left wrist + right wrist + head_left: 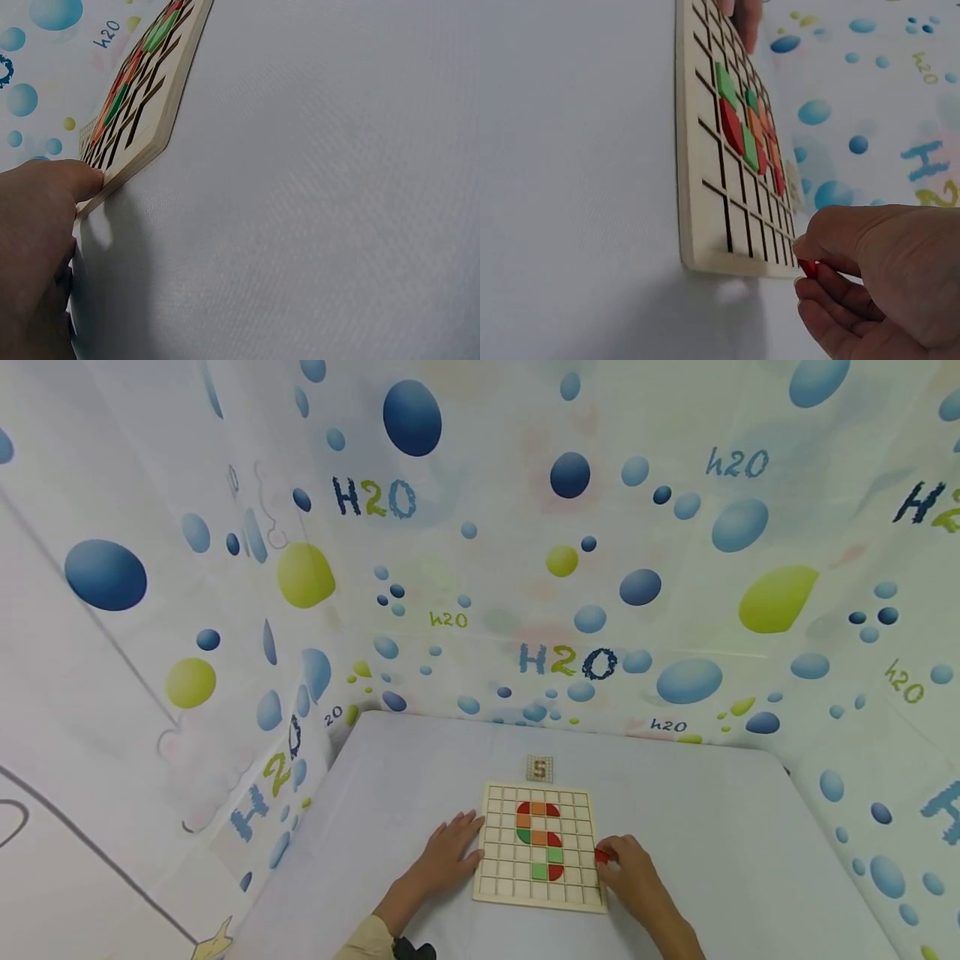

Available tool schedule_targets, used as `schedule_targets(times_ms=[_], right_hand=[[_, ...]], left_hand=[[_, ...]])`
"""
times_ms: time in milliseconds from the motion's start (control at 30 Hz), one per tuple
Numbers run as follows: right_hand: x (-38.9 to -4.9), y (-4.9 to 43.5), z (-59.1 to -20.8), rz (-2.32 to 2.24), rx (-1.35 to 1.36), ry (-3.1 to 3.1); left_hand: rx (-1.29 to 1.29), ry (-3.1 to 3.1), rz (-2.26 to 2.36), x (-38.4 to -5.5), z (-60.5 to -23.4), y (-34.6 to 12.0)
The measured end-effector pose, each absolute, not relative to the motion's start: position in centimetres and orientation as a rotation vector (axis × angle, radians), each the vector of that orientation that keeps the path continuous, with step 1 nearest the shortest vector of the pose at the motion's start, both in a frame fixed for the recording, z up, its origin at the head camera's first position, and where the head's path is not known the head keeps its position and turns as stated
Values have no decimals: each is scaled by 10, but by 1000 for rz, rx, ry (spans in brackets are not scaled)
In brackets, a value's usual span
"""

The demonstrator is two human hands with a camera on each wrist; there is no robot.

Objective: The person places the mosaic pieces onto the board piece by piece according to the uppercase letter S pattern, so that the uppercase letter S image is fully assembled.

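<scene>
A wooden grid board lies on the white table, with red, orange and green tiles set in its squares in an S-like shape. My left hand rests at the board's left edge, fingers extended; in the left wrist view its thumb touches the rim. Beside the right edge, my right hand pinches a small red tile between thumb and fingers. Most of that tile is hidden by the fingertips. Just past the board's far edge lies a small pattern card printed with an S on a grid.
White cloth covers the table. Behind and to the left hangs a white sheet printed with blue and green dots and H2O lettering. A dark object shows near my left sleeve.
</scene>
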State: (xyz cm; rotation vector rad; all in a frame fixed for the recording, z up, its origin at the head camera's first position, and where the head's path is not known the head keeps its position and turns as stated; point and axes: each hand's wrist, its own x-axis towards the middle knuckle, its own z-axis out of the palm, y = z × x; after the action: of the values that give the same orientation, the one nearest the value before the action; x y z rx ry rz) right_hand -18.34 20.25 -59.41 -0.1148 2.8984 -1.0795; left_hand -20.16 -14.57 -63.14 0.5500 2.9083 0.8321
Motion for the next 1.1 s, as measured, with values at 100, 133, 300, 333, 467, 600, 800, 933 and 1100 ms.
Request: schedule_targets(times_ms=[100, 133, 300, 333, 467, 600, 800, 933, 1100], right_hand=[[-187, 189, -589, -1121, -154, 2868], [-189, 184, -588, -1129, -177, 2856], [-191, 160, -585, -1159, -346, 2800], [-192, 155, -585, -1154, -392, 2791], [-192, 139, -589, -1122, -556, 2758], [-192, 124, -596, -1057, -698, 2763], [-188, 107, -604, -859, -845, 2895], [-186, 104, -609, -799, -872, 2933], [-185, 105, -613, -736, -863, 2947]], left_hand=[[542, 2904, 824, -202, -630, -145], [539, 2902, 821, -202, -630, -145], [538, 2900, 815, -202, -630, -144], [541, 2902, 811, -202, -631, -144], [543, 2900, 805, -202, -630, -145], [549, 2897, 816, -201, -629, -146], [564, 2900, 818, -201, -629, -146], [566, 2897, 824, -201, -629, -146], [567, 2905, 822, -202, -631, -147]])
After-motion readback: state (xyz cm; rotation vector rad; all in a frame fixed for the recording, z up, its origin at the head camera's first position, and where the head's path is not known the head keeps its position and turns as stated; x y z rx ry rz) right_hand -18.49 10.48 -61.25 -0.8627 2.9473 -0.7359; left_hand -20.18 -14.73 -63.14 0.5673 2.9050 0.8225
